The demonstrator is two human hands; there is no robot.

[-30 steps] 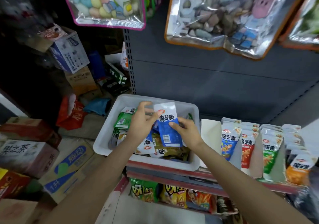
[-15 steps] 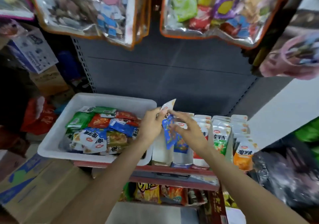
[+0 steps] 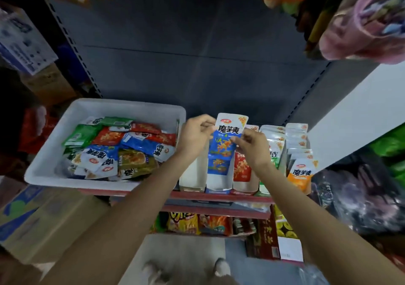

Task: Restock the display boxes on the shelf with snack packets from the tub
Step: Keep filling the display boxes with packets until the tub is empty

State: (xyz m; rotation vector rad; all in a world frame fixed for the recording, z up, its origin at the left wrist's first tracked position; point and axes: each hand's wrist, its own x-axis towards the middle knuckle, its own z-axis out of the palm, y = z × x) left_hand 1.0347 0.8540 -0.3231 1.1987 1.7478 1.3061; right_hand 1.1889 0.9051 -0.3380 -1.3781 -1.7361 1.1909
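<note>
The blue snack packet is now upright over the second display box, its lower end already down inside. A second ago it was still above the tub, so it has crossed to the shelf. Left hand pinches its top left edge, right hand pinches the right side. Looks like it just needs pushing down. The box to the left stands empty, and plenty of packets wait in the tub.

Dim light, blurred edges, wide-angle distortion
</note>
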